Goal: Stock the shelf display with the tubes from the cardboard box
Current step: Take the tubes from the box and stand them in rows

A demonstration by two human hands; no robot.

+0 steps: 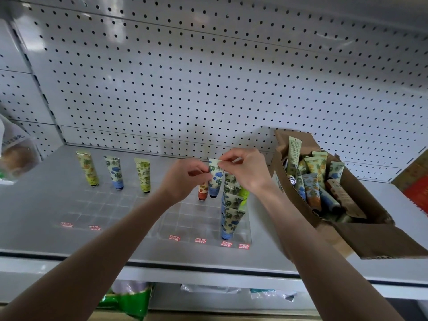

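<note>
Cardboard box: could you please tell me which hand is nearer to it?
Right. The right hand pinches the tube's top just left of the box; the left hand holds the same tube from its far side, farther from the box.

Blue-flowered tube (214,179) – upright, cap down – beside orange tube (203,192).

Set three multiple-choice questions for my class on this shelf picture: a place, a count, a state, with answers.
1. Where is the cardboard box? A on the shelf, right of the display; B on the floor; C on the pegboard.
2. How many tubes stand in the far-left back row? A one; B three; C six.
3. The blue-flowered tube at centre is: A lying flat; B held by the left hand and right hand; C boxed.
Answers: A, it rests on the shelf's right part; B, three stand there apart; B, both hands pinch it.
</note>
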